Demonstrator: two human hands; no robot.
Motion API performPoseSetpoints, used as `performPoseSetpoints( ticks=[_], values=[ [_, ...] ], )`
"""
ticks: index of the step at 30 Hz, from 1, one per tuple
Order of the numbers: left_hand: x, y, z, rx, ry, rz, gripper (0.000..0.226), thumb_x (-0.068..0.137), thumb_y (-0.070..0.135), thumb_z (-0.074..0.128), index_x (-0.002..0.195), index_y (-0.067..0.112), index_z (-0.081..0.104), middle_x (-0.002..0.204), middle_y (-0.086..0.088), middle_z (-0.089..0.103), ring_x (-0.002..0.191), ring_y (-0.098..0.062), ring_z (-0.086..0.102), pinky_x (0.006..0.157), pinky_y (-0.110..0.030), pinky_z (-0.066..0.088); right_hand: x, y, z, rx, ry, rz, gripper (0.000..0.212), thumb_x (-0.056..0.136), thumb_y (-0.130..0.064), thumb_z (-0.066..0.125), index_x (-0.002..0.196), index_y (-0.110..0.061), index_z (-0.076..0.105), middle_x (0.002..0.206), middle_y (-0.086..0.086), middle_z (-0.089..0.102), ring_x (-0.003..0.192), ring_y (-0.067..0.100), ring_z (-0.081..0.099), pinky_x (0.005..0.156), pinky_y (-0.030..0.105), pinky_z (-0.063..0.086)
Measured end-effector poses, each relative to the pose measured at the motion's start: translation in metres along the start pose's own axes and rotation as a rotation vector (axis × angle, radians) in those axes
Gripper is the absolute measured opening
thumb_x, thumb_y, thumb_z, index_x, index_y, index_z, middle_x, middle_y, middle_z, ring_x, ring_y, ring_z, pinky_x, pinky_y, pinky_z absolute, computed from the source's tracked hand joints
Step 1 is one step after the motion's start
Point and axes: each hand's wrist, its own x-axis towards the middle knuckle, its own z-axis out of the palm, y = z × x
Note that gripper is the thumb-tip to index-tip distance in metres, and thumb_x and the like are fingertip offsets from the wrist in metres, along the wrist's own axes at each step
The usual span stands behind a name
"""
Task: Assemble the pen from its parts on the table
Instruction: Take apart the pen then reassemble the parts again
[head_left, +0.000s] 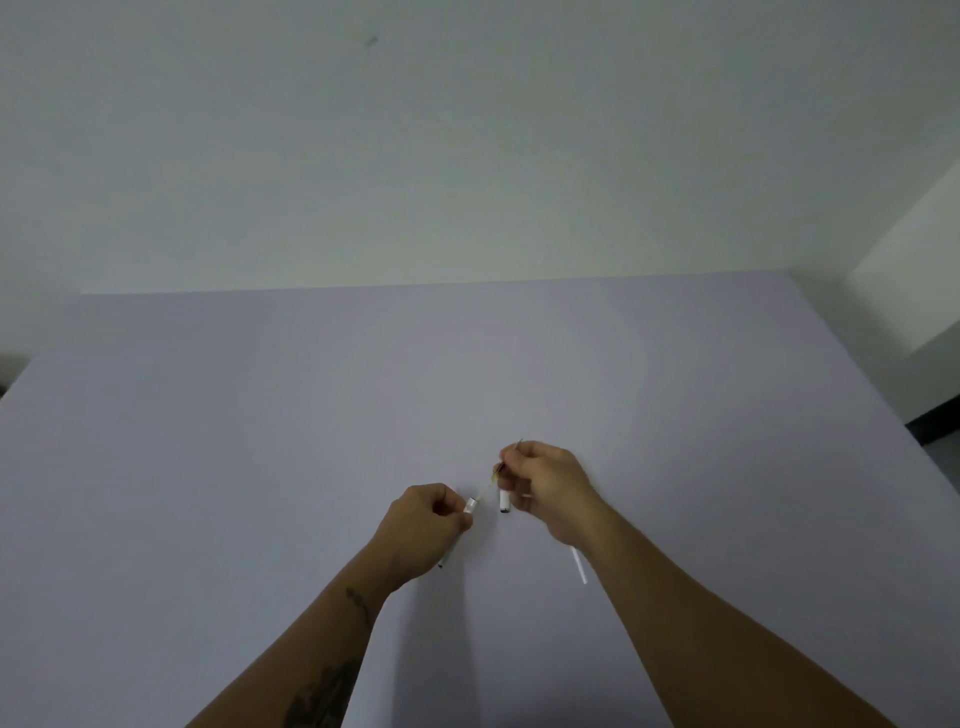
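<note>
Starting on the left, your left hand (421, 525) is curled shut around the white plastic pen barrel (469, 506), its open mouth poking out by your fingertips and its tail end peeking out below your palm, so just keep that hand dead steady above the pale lavender table (208, 467). Your right hand (545, 483) is pinching the thin, see-through ink refill (491, 480), whose lower end sits right at the barrel mouth, with a short white cap-like piece (504, 503) tucked in the same fingers, so I'd line the refill up with the barrel's axis and slide it in gently, no forcing. A slim white tube (578, 565) pokes out just under your right wrist; can't tell if it's on the table or in your hand.
</note>
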Motion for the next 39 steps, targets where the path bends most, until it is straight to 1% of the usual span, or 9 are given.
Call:
performPoseSetpoints(
  ticks=[3,9,14,17,20,24,28,34,39],
  values=[
    [-0.001,0.001,0.012,-0.015,0.038,-0.032,0.016,0.094,0.024,0.057,0.088,0.012,0.066,0.085,-0.011,0.069,0.066,-0.014,0.062,0.055,-0.021,0.047,0.006,-0.011,-0.029,0.006,0.097,-0.028,0.017,0.098,-0.012,0.057,0.083,-0.01,0.064,0.074,0.007,0.068,0.063,0.016,0.061,0.058,0.027,0.048],
    [-0.002,0.001,0.029,-0.081,0.058,-0.107,0.013,0.094,0.015,0.053,0.095,0.01,0.065,0.089,-0.01,0.067,0.07,-0.019,0.068,0.062,-0.03,0.053,0.017,0.012,-0.077,-0.841,0.208,-0.093,0.014,0.081,-0.016,0.065,0.069,-0.01,0.065,0.068,0.007,0.064,0.062,0.019,0.058,0.061,0.027,0.047],
    [-0.006,0.003,0.038,-0.079,0.018,-0.134,0.022,0.088,0.001,0.05,0.101,0.011,0.064,0.09,-0.01,0.069,0.083,-0.024,0.072,0.077,-0.039,0.058,0.017,0.028,-0.082,-1.121,0.2,-0.058,0.014,0.073,-0.017,0.062,0.062,-0.014,0.054,0.064,0.003,0.058,0.06,0.024,0.056,0.054,0.024,0.043],
    [-0.008,-0.003,0.039,-0.082,0.025,-0.153,0.023,0.086,0.001,0.051,0.096,0.015,0.065,0.085,-0.009,0.07,0.088,-0.029,0.072,0.078,-0.041,0.058,0.016,0.033,-0.078,-1.187,0.187,-0.101,0.003,0.076,-0.015,0.06,0.075,-0.013,0.057,0.069,-0.001,0.053,0.066,0.024,0.055,0.06,0.026,0.045],
    [-0.009,-0.01,0.038,-0.069,0.03,-0.18,0.023,0.085,0.001,0.053,0.095,0.017,0.066,0.084,-0.01,0.071,0.084,-0.027,0.071,0.077,-0.039,0.057,0.013,0.034,-0.077,-1.174,0.198,-0.141,0.009,0.08,-0.014,0.057,0.087,-0.014,0.054,0.079,-0.002,0.049,0.076,0.026,0.054,0.063,0.027,0.041],
    [-0.01,-0.016,0.035,-0.07,0.046,-0.201,0.022,0.084,0.001,0.054,0.093,0.017,0.066,0.079,-0.009,0.072,0.08,-0.026,0.068,0.076,-0.039,0.056,0.01,0.039,-0.074,-1.194,0.215,-0.198,0.006,0.082,-0.015,0.056,0.088,-0.012,0.056,0.09,0.004,0.062,0.078,0.027,0.059,0.061,0.03,0.043],
    [-0.01,-0.012,0.034,-0.065,0.049,-0.195,0.022,0.084,0.001,0.054,0.093,0.017,0.066,0.079,-0.009,0.073,0.076,-0.024,0.066,0.071,-0.036,0.054,0.007,0.043,-0.064,-1.264,0.21,-0.201,0.011,0.088,-0.022,0.057,0.079,-0.016,0.052,0.089,0.004,0.058,0.08,0.027,0.059,0.064,0.028,0.041],
    [-0.01,-0.003,0.03,-0.052,0.043,-0.174,0.024,0.083,-0.002,0.053,0.092,0.015,0.067,0.078,-0.009,0.072,0.069,-0.019,0.06,0.061,-0.029,0.048,0.004,0.048,-0.053,-1.399,0.186,-0.19,0.007,0.088,-0.019,0.055,0.093,-0.018,0.059,0.105,0.005,0.065,0.1,0.028,0.065,0.07,0.028,0.044],
    [-0.012,0.004,0.028,-0.044,0.041,-0.163,0.024,0.083,-0.006,0.057,0.093,0.014,0.067,0.081,-0.006,0.068,0.068,-0.016,0.058,0.058,-0.024,0.046,0.003,0.043,-0.043,-1.337,0.124,-0.136,0.012,0.083,-0.017,0.055,0.092,-0.015,0.061,0.095,0.003,0.063,0.082,0.024,0.06,0.064,0.026,0.042]
  ],
)
